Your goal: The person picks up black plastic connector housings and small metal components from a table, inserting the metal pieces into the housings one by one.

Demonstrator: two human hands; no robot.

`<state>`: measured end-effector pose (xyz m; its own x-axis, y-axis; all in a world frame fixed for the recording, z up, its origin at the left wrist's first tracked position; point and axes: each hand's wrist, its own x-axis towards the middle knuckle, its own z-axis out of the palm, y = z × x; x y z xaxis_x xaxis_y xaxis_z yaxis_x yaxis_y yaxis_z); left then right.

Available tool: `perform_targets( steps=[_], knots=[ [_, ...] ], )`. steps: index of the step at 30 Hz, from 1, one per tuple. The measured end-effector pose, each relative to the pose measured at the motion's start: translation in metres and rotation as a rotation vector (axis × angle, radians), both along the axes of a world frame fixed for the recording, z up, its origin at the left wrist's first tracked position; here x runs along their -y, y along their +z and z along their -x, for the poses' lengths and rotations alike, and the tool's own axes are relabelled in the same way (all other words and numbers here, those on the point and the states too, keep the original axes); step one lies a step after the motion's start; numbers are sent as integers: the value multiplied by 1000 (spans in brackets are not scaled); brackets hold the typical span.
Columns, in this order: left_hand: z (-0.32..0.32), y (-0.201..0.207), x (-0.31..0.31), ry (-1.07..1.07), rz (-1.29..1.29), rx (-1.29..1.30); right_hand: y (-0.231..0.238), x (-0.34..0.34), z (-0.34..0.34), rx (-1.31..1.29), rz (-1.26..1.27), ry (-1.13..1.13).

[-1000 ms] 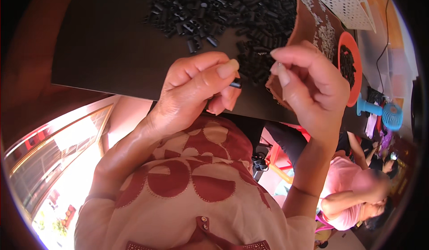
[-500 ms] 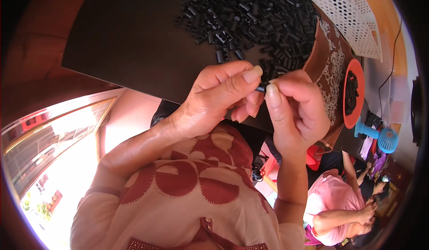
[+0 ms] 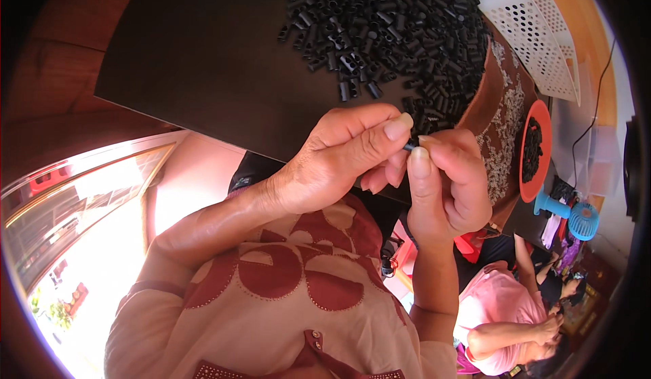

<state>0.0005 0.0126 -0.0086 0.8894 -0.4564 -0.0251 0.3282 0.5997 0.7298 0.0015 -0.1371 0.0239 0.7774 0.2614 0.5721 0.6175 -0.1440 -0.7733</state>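
Note:
Between both hands is a small black tube-shaped piece (image 3: 410, 146), only a short part of it showing. My left hand (image 3: 349, 150) pinches one end between thumb and fingers. Thumb and index finger of my right hand (image 3: 444, 186) close on the other end. Just beyond the hands, a heap of similar short black cylinders (image 3: 386, 33) covers part of the dark tabletop (image 3: 196, 53), with a few lying loose at its near edge.
Small silvery pieces (image 3: 502, 121) lie on a brown surface right of the heap. Beside them stand an orange-red bowl (image 3: 548, 145) of dark pieces and a white perforated basket (image 3: 536, 30). A small blue fan (image 3: 583, 222) is at the right. A person in pink (image 3: 502, 311) sits lower right.
Both hands have shifted slightly right and nearer, with the black piece still pinched between them. The heap and bowl appear a little shifted, as the view has moved slightly.

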Motion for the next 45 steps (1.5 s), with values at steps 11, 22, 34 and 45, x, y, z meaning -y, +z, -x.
perform_targets(
  steps=[11,22,34,45],
  knots=[
    [3,9,-5,-102,-158,44,1,16,6,103,207,-118],
    [2,10,-7,-128,-123,66,5,16,-71,130,566,-26],
    [-1,11,-11,-140,-169,80,5,17,-91,206,813,-41],
    [-1,6,-9,-135,-124,80,14,-8,-97,208,1024,50]
  ],
)
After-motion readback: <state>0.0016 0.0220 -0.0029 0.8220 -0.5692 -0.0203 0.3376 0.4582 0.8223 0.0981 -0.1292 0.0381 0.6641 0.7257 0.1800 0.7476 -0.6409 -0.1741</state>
